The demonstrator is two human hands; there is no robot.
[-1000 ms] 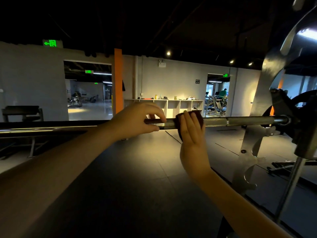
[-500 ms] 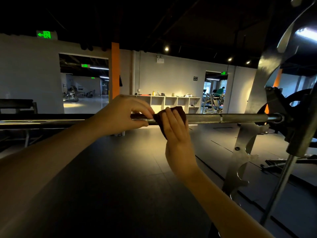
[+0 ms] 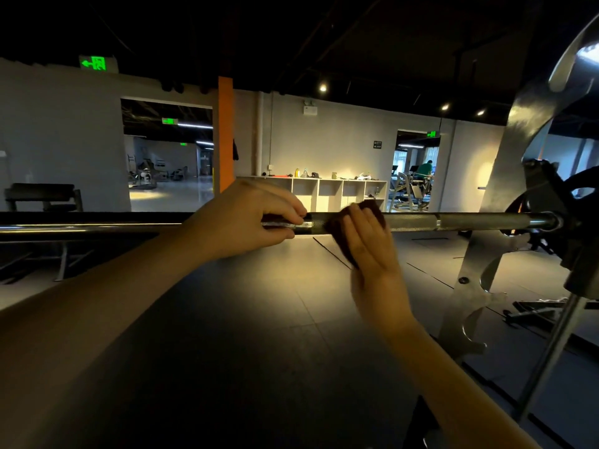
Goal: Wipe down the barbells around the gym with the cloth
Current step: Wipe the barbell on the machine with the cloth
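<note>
Just beside left grip (image 3: 246,218), cloth (image 3: 335,230) on barbell (image 3: 453,221)

Cloth (image 3: 335,233) slid rightward (clear of left hand (image 3: 240,218)).

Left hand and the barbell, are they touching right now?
Touching. The head view shows the left hand holding the barbell, curled over its top with the thumb beneath, just left of the cloth.
</note>
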